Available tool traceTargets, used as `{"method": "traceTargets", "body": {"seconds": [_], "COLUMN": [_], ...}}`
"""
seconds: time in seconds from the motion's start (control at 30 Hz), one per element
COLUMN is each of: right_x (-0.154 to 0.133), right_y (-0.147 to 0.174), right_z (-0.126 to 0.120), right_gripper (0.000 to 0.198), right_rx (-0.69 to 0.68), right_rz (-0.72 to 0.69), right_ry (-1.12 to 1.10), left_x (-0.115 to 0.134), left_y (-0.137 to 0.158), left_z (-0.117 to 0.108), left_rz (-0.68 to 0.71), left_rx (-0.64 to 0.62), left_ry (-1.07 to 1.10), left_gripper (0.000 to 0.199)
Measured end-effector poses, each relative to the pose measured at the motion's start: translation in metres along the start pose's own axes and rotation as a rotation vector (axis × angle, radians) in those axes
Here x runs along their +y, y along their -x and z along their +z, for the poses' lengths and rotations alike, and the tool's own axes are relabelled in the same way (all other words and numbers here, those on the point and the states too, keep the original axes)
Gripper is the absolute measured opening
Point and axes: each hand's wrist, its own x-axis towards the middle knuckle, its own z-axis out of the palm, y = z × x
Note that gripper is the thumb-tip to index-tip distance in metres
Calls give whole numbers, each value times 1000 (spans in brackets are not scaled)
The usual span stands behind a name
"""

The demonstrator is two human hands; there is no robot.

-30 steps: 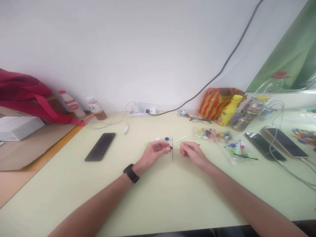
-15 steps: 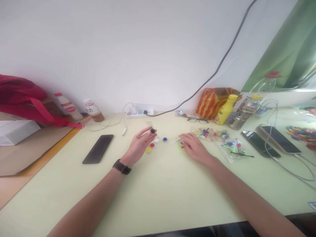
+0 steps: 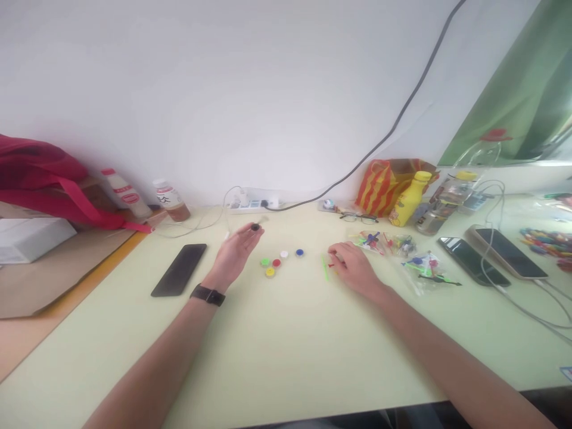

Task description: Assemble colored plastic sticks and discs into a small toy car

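My left hand, raised over the table, pinches a small round black piece at its fingertips. Right of it lie small round pieces: green, red, yellow, white and blue. My right hand rests low with curled, closed fingers; what they hold, if anything, is hidden. Beside those fingers are a thin light-green strip and a tiny red piece, partly under the hand.
Left of my left hand lies a black phone. Clear bags of colourful plastic parts and two more phones are at right. Bottles, glasses and a power strip stand along the wall.
My left hand has moved left and slightly up with the black piece, uncovering the green one. The white stick seen at my right fingertips no longer shows; that hand has barely shifted.
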Motion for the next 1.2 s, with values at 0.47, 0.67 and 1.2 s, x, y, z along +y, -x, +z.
{"method": "traceTargets", "body": {"seconds": [0.47, 0.67, 1.2], "right_x": [-13, -12, -21], "right_y": [2, 4, 5], "right_z": [-2, -1, 0], "right_gripper": [14, 17, 21], "right_rx": [-8, -44, -42], "right_rz": [71, 55, 17], "right_ry": [-190, -227, -240], "left_x": [4, 1, -15], "left_y": [-12, -12, 12], "left_z": [-26, -36, -6], "left_rz": [4, 13, 530], "left_rx": [101, 86, -240], "left_ry": [-195, -662, -1233], "left_gripper": [31, 45, 24]}}
